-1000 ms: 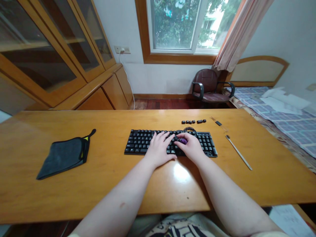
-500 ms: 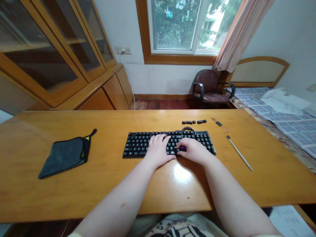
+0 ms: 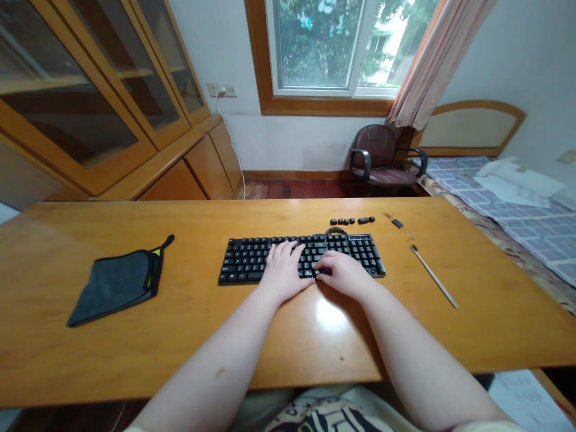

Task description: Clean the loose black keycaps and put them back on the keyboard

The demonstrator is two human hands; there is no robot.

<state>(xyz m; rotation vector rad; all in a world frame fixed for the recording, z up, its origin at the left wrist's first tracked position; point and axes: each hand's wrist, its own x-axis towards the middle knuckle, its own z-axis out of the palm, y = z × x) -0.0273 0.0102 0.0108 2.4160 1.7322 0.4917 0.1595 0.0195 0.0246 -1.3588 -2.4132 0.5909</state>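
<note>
A black keyboard (image 3: 245,261) lies on the wooden desk in front of me. My left hand (image 3: 283,269) rests flat on its middle, fingers spread over the keys and thumb along the front edge. Just right of it, my right hand (image 3: 342,273) is closed in a pinch over the lower keys. A small dark purple object (image 3: 327,271) shows between its fingers; most of it is hidden. Beyond the keyboard, several loose black keycaps (image 3: 352,221) lie in a row. Right of them is a wire keycap puller (image 3: 396,224) with a black handle.
A thin brush with a pale handle (image 3: 435,278) lies on the right of the desk (image 3: 180,360). A folded grey cloth (image 3: 119,283) with a hanging loop lies on the left. Behind the desk stand a brown armchair (image 3: 380,153), a bed and a glass-fronted cabinet.
The keyboard has slid slightly left and away from me, both hands moving with it. My right hand keeps its pinch, and the left stays spread on the keys.
</note>
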